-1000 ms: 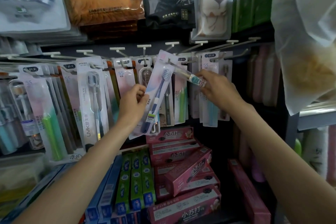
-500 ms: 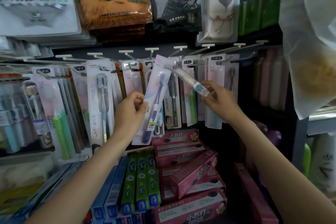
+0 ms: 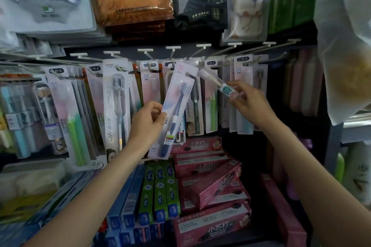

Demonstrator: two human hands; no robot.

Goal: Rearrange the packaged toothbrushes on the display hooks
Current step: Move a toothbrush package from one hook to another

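At frame centre, the left hand (image 3: 147, 121) grips a blue toothbrush pack (image 3: 174, 110), tilted, its top near the display hooks (image 3: 172, 51). The right hand (image 3: 248, 101) pinches the lower end of a slim clear toothbrush pack (image 3: 217, 83) slanting up toward a hook. Below, pink toothpaste boxes (image 3: 214, 183) lie stacked beside green ones (image 3: 159, 192).

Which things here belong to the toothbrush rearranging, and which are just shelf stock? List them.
Part of the job:
left hand gripping blue toothbrush pack
right hand pinching slim clear pack
display hooks
hung toothbrush packs

Just stock:
pink toothpaste boxes
green toothpaste boxes
bath towel bag
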